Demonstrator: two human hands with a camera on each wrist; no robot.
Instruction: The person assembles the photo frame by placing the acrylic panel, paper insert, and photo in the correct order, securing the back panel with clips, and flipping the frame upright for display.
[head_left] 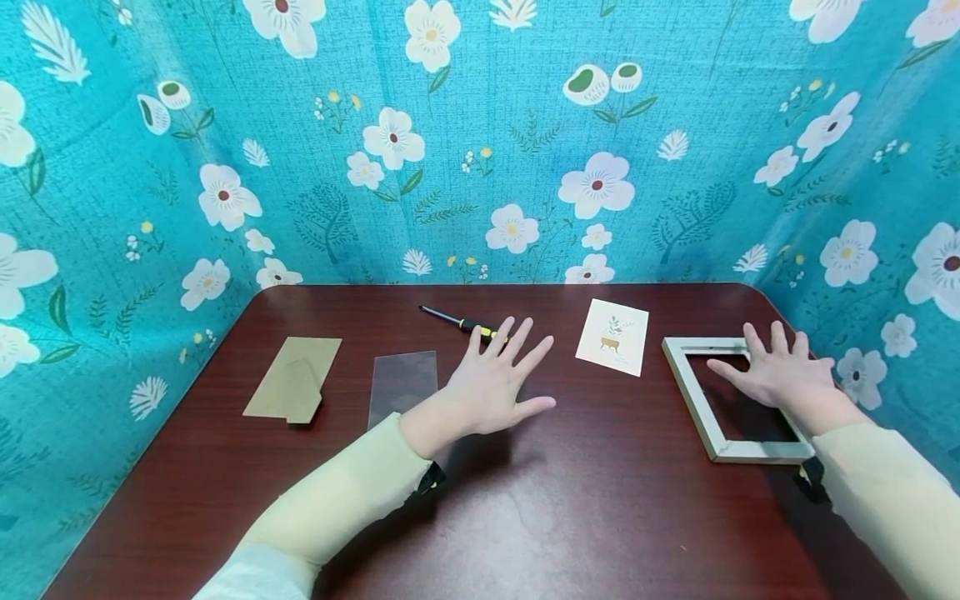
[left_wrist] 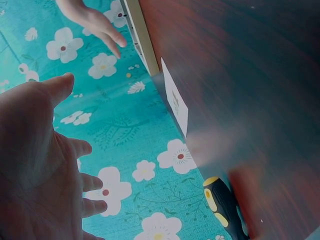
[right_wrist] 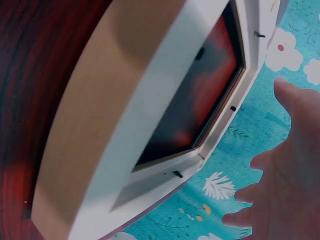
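My left hand (head_left: 491,379) hovers over the middle of the table with its fingers spread, holding nothing. Just beyond its fingertips lies a screwdriver (head_left: 450,316) with a black and yellow handle. A clear rectangular sheet (head_left: 401,379) lies to its left, partly hidden by the forearm. Over the right side of a picture frame (head_left: 697,400), my right hand (head_left: 787,375) is held with spread fingers, also with nothing in it. The right wrist view shows the frame's inner edge with small dark tabs (right_wrist: 177,174). A printed card (head_left: 612,337) with a potted plant picture lies between the hands.
A brown backing board (head_left: 296,375) with a stand flap lies at the left of the dark red table (head_left: 600,517). A turquoise flowered cloth (head_left: 480,167) hangs behind the table and along both its sides.
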